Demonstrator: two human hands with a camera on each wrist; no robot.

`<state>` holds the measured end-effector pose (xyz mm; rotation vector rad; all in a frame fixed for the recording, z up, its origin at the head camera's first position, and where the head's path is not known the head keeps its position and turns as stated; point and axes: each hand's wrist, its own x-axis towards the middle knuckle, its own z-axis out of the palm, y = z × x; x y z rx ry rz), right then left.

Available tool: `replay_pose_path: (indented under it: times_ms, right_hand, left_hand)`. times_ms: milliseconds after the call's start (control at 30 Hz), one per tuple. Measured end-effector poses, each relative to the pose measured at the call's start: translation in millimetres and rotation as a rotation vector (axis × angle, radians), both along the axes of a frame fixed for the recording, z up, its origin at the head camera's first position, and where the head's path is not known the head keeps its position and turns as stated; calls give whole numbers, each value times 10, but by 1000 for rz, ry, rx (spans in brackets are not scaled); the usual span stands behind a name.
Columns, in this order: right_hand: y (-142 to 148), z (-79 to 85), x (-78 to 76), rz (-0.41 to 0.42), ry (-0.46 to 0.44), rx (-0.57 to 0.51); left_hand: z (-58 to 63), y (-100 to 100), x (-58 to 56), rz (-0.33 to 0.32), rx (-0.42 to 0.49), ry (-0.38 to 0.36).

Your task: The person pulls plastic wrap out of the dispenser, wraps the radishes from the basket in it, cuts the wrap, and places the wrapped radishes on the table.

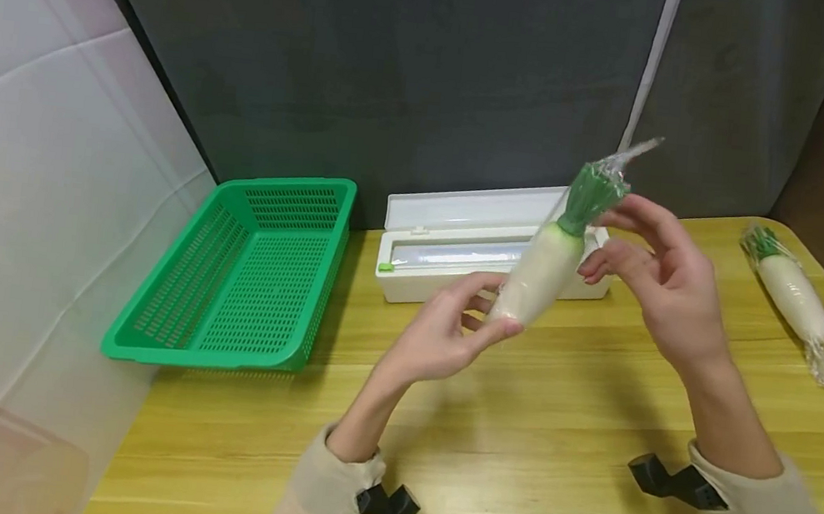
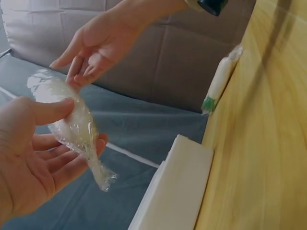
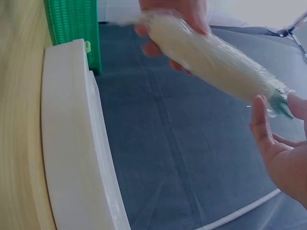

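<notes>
A white radish (image 1: 540, 275) with a green top, wrapped in clear film, is held up tilted over the table. My left hand (image 1: 450, 328) grips its lower white end, thumb on the near side and fingers behind. In the left wrist view the film-wrapped radish (image 2: 72, 112) shows a twisted film tail beyond the fingers. My right hand (image 1: 669, 284) is by the green top, fingers loosely bent and not closed round it. The right wrist view has the green top (image 3: 279, 103) right beside the right hand's fingertips (image 3: 259, 103).
Behind the radish stands a white cling film box (image 1: 409, 284), lid raised and film roll inside. To the left is a green plastic basket (image 1: 265, 292). A second wrapped radish (image 1: 793, 293) lies on the wooden table (image 1: 548, 472) at the right. A dark curtain hangs behind.
</notes>
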<state>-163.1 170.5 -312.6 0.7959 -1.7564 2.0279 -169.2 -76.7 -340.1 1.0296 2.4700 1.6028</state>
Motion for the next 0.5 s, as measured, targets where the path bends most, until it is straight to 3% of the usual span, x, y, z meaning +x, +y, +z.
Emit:
replay_pose_path:
  times_ms: [200, 500]
  right_hand:
    - [-120, -68, 0, -6, -47, 232]
    - [-193, -108, -3, -69, -95, 357]
  left_hand:
    - [-20, 73, 21, -3, 96, -90]
    - [-68, 153, 31, 0, 154, -133]
